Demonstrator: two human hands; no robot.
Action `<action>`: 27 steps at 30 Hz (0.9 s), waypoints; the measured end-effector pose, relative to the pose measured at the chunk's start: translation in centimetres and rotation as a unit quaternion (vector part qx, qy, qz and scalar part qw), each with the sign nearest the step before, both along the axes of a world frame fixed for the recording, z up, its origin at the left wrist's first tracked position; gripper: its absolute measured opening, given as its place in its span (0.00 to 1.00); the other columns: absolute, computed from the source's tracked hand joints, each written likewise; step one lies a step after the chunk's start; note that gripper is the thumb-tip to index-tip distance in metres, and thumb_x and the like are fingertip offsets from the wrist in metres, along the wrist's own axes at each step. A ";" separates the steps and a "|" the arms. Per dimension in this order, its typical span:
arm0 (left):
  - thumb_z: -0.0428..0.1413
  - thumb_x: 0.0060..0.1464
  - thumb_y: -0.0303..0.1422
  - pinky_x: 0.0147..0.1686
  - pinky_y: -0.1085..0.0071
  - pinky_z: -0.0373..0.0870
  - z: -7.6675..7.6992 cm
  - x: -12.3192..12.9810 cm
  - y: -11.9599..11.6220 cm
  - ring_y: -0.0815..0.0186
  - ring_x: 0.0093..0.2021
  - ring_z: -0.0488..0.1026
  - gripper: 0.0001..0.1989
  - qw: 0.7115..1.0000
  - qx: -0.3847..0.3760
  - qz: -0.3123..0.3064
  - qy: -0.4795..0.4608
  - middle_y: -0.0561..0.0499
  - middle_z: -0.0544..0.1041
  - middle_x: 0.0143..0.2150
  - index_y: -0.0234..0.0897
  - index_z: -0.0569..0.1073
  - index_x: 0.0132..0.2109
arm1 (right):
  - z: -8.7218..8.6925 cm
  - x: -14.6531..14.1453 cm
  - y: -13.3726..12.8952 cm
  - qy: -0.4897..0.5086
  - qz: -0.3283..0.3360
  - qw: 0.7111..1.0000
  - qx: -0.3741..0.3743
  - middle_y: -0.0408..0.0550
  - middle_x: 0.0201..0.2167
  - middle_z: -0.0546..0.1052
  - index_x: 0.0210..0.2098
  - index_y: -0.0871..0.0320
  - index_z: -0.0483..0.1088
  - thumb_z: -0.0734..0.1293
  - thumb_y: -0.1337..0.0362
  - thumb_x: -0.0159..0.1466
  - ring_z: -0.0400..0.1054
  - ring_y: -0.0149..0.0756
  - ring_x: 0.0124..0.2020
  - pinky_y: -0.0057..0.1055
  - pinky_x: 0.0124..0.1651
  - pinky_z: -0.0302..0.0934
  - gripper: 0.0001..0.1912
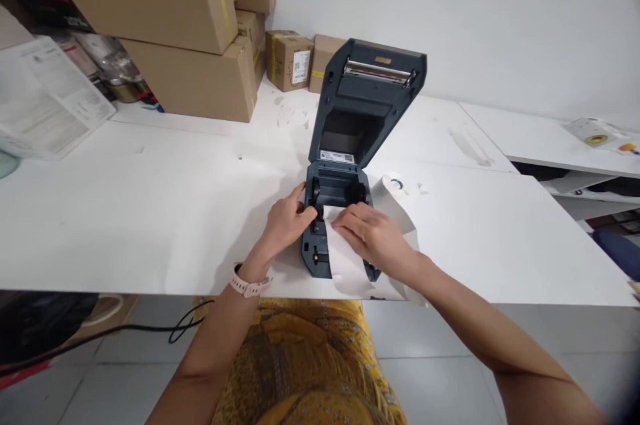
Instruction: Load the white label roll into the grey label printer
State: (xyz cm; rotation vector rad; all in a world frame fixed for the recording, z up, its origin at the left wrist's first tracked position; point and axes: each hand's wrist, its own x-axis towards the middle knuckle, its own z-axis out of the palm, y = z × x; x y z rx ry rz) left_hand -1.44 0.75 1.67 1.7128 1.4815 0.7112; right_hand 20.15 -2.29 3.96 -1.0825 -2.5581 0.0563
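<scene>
A dark grey label printer (309, 238) stands on the white table with its lid (367, 105) tilted up and back. My left hand (287, 221) grips the printer's left side wall, thumb over the rim and fingers along the outside. My right hand (370, 235) is closed over the white label paper (345, 258), fingertips pinching it inside the open printer. The paper runs down over the printer's front to the table edge. What lies under my right palm is hidden.
Loose white paper backing (405, 211) curls to the printer's right. Cardboard boxes (190, 78) are stacked at the back left, with a small taped box (289, 61) behind the printer. A plastic-wrapped printed sheet (50, 98) lies far left. A black cable (125, 328) hangs below the table.
</scene>
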 end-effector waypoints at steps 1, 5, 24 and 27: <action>0.50 0.54 0.35 0.29 0.68 0.58 0.0 0.0 0.0 0.64 0.24 0.65 0.36 1.000 0.001 0.003 0.003 0.58 0.68 0.21 0.35 0.68 0.70 | 0.0 -0.1 -0.9 -0.010 -0.002 1.000 0.019 0.53 0.40 0.83 0.45 0.60 0.78 0.59 0.63 0.77 0.76 0.40 0.39 0.39 0.44 0.74 0.16; 0.50 0.54 0.36 0.31 0.68 0.61 0.2 0.2 0.0 0.63 0.26 0.68 0.36 1.000 0.002 0.009 0.015 0.56 0.72 0.24 0.35 0.67 0.70 | -0.5 -0.8 -4.4 -0.026 -0.037 0.995 0.094 0.58 0.52 0.83 0.52 0.63 0.77 0.61 0.65 0.76 0.79 0.47 0.49 0.43 0.48 0.75 0.14; 0.56 0.65 0.45 0.71 0.47 0.61 -4.8 -0.2 0.8 0.49 0.76 0.58 0.41 0.982 0.051 -0.050 -0.174 0.44 0.54 0.80 0.50 0.47 0.78 | -4.2 -4.0 -8.2 0.111 -0.175 0.970 0.123 0.50 0.62 0.79 0.67 0.48 0.66 0.64 0.69 0.71 0.77 0.48 0.54 0.51 0.57 0.67 0.26; 0.56 0.66 0.46 0.72 0.47 0.61 -4.5 -0.2 0.7 0.49 0.77 0.57 0.43 0.980 0.031 -0.055 -0.186 0.45 0.50 0.81 0.50 0.45 0.79 | -4.4 -3.9 -8.1 0.119 -0.171 0.970 0.125 0.50 0.61 0.79 0.65 0.48 0.69 0.64 0.69 0.71 0.77 0.49 0.53 0.50 0.55 0.67 0.24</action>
